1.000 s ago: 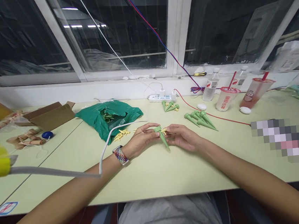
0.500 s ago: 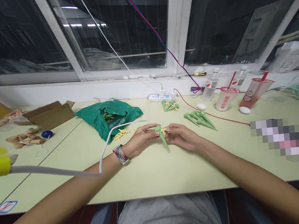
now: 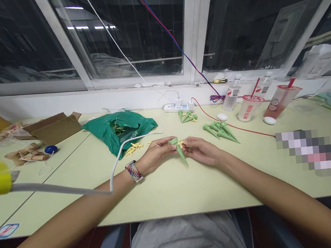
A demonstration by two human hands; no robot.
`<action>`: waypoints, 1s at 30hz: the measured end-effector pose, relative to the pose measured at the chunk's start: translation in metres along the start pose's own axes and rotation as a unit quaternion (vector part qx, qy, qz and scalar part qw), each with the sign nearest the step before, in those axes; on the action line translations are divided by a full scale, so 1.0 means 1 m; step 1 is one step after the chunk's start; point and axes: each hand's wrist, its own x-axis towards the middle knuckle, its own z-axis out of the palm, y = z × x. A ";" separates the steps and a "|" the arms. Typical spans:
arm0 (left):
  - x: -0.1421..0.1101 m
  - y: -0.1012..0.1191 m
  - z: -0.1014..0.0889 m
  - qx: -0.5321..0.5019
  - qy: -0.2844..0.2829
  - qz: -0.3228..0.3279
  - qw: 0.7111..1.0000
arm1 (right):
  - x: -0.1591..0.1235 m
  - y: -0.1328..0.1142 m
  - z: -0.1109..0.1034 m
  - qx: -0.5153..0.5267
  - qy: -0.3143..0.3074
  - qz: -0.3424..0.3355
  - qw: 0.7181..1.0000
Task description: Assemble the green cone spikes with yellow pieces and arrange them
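Dark windows (image 3: 133, 33) stretch across 12 o'clock beyond our pale green table (image 3: 172, 193), taking the held spike as the clock's centre. We have that green spike (image 3: 181, 154) between our hands, its tip slanting down towards 5 o'clock. Our left hand (image 3: 156, 154), at 9 o'clock, is closed on its wide head with thumb and fingers; our right hand (image 3: 201, 150), at 3 o'clock, pinches a small yellow piece (image 3: 181, 144) against the head. Whether the hands touch behind it, we cannot tell.

On the table, loose yellow pieces (image 3: 133, 148) lie just past our left hand towards 10 o'clock, with a torn green bag (image 3: 145, 124) behind them. Smaller spikes (image 3: 186, 118) lie near 12 o'clock, below a power strip (image 3: 171, 108), and larger spikes (image 3: 222, 131) at 2 o'clock. Farther towards 2 o'clock we see drink cups (image 3: 247, 110) and bottles (image 3: 231, 98). An open cardboard box (image 3: 56, 128) sits at 10 o'clock. A pale cable (image 3: 63, 189) comes in from 9 o'clock, cutting across our view of the left forearm and the bag's edge.
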 end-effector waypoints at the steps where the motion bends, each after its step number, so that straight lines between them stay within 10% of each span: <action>1: 0.000 0.000 0.000 -0.003 -0.005 -0.004 1.000 | 0.000 0.000 0.000 -0.005 -0.003 -0.005 1.000; 14: 0.004 0.008 -0.003 -0.036 -0.032 -0.055 0.997 | -0.001 -0.005 0.004 -0.051 -0.012 -0.033 0.998; 22: -0.001 0.053 -0.013 -0.009 -0.017 0.051 0.999 | 0.017 0.006 0.014 -0.154 0.049 -0.095 0.982; 24: -0.002 0.062 -0.017 -0.012 -0.004 0.062 0.998 | 0.025 0.019 0.014 -0.319 0.088 -0.171 0.928; 30: -0.001 0.067 -0.026 -0.040 0.019 0.074 0.996 | 0.046 0.043 0.030 -0.674 -0.008 -0.367 0.642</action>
